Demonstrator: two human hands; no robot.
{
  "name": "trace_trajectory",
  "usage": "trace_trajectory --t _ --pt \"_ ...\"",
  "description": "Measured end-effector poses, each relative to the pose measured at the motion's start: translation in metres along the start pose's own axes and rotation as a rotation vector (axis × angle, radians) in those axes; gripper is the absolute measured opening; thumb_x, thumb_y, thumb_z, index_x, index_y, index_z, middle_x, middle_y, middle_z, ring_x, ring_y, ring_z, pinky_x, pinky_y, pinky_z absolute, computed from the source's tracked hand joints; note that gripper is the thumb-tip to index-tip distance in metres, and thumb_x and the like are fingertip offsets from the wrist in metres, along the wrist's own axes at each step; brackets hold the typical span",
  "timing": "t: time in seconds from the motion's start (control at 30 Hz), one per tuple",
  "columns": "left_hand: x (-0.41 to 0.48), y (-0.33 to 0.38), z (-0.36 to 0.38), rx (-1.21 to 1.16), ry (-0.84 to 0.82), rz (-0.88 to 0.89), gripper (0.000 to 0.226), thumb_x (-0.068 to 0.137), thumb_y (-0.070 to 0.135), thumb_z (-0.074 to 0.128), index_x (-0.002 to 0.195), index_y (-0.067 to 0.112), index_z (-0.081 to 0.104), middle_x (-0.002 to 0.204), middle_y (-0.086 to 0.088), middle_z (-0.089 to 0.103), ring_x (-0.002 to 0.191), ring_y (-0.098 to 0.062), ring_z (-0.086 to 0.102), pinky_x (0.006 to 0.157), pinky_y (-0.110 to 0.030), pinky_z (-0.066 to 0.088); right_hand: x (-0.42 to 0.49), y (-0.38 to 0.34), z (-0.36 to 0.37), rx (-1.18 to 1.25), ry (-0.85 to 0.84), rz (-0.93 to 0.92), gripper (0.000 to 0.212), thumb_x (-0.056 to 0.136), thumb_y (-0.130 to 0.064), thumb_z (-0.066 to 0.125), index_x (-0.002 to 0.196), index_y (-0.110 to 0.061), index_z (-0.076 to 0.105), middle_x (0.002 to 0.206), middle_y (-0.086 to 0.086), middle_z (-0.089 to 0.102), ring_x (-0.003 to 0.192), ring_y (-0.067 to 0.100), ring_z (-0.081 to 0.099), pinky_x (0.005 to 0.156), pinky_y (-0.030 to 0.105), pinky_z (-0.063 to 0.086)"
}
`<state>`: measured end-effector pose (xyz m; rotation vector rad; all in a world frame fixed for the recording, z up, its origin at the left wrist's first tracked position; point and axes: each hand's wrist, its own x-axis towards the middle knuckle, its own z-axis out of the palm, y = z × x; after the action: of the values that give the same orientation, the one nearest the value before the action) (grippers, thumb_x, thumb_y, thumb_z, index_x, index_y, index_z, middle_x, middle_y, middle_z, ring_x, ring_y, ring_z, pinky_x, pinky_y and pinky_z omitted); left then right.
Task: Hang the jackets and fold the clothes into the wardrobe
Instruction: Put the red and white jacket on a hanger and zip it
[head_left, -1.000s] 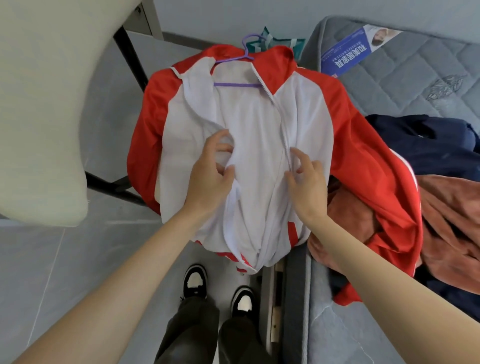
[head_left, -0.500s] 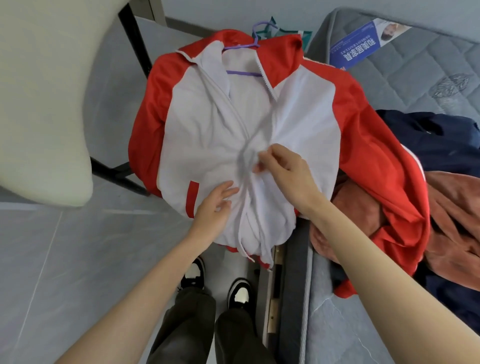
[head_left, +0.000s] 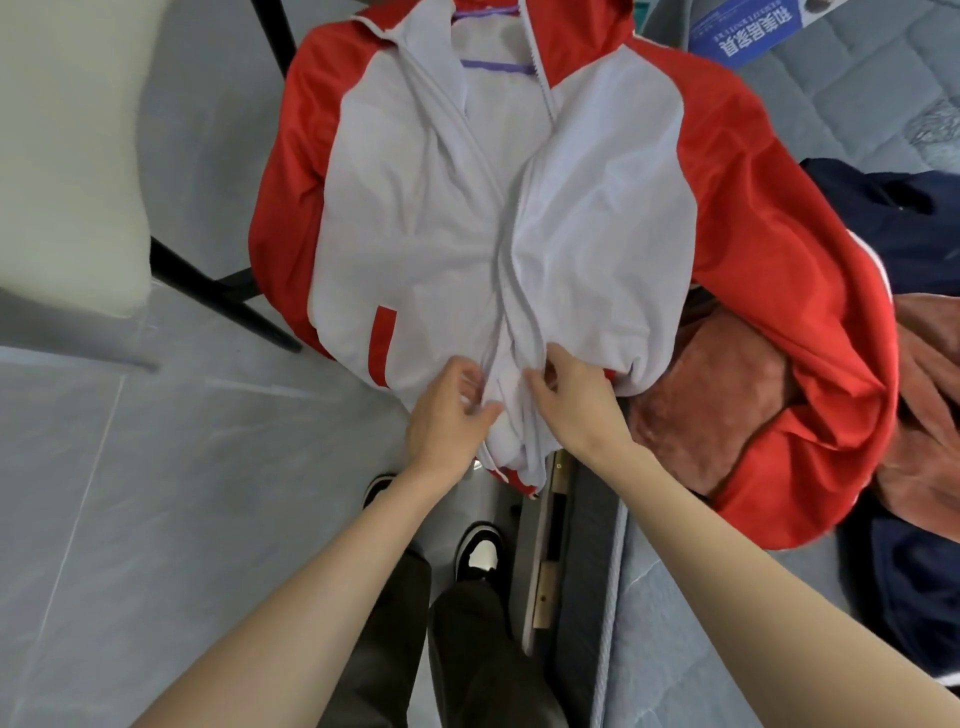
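At the left edge of a grey quilted mattress (head_left: 675, 623), seen from above, a red-and-white jacket (head_left: 597, 218) lies front up on a purple hanger (head_left: 493, 66), its collar towards the far side and its hem overhanging the mattress edge above the floor (head_left: 156, 493). Left hand (head_left: 447, 410) and right hand (head_left: 576, 405) meet at the lower front, each pinching one zip edge of the white panels between thumb and curled fingers (the two edges are drawn together, bunching the cloth just above the hem). The jacket's right sleeve drapes over a rust-coloured garment (head_left: 727, 405), which lies on the mattress beside a navy garment (head_left: 909, 218) at the right edge of view. A blue printed label (head_left: 753, 31) sits on the mattress near its far end. Grey floor tiles fill the left and lower left; a cream chair seat (head_left: 67, 156) occupies the upper left, and its black legs (head_left: 218, 296) pass just behind the jacket's left sleeve. Bare tile runs between the chair and the mattress edge, where the person's black-and-white shoes (head_left: 480, 553) and dark trousers (head_left: 467, 649) stand close against the bed frame (head_left: 550, 545).
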<state>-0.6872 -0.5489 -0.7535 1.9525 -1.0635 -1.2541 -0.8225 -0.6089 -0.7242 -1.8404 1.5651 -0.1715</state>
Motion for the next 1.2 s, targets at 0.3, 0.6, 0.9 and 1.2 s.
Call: trace_trajectory --t 0.3,0.6,0.9,1.2 --pt "0.009 0.087 -0.064 -0.032 0.328 0.326 0.017 0.09 0.008 0.053 0.092 0.025 0.051 0.064 0.011 0.048 0.053 -0.002 0.045 0.05 -0.01 0.034 0.009 -0.034 -0.089 0.307 0.482 0.048 0.04 0.098 -0.025 0.044 0.062 -0.018 0.028 0.043 -0.009 0.035 0.039 0.01 0.032 0.045 0.034 0.03" --pt "0.096 0.177 -0.093 -0.101 0.069 0.247 0.042 0.09 0.011 0.058 0.131 0.018 0.051 0.13 0.008 0.053 0.119 -0.005 0.048 0.099 -0.015 0.037 0.088 -0.094 -0.121 0.531 0.039 0.031 0.026 0.1 -0.027 0.047 0.118 -0.021 0.064 0.116 -0.012 0.064 0.107 0.005 0.058 0.099 0.03 0.046" --pt "0.02 0.065 -0.038 -0.264 0.032 -0.172 0.019 0.095 0.021 0.05 0.102 0.018 0.068 0.081 0.01 0.067 0.067 0.002 0.06 0.062 -0.015 0.043 0.031 -0.037 -0.056 0.406 0.14 0.149 0.019 0.093 -0.013 0.054 0.101 -0.02 0.069 0.094 -0.002 0.069 0.089 0.017 0.064 0.087 0.03 0.051" --pt "0.052 0.094 -0.015 -0.964 -0.09 -0.867 0.04 0.074 0.054 0.073 0.088 0.018 0.069 0.071 0.009 0.059 0.049 -0.003 0.041 0.039 -0.011 0.035 0.041 -0.029 -0.067 0.34 -0.007 -0.034 0.051 0.091 0.01 0.034 0.121 -0.018 0.064 0.123 -0.007 0.06 0.115 0.005 0.051 0.102 0.018 0.037"
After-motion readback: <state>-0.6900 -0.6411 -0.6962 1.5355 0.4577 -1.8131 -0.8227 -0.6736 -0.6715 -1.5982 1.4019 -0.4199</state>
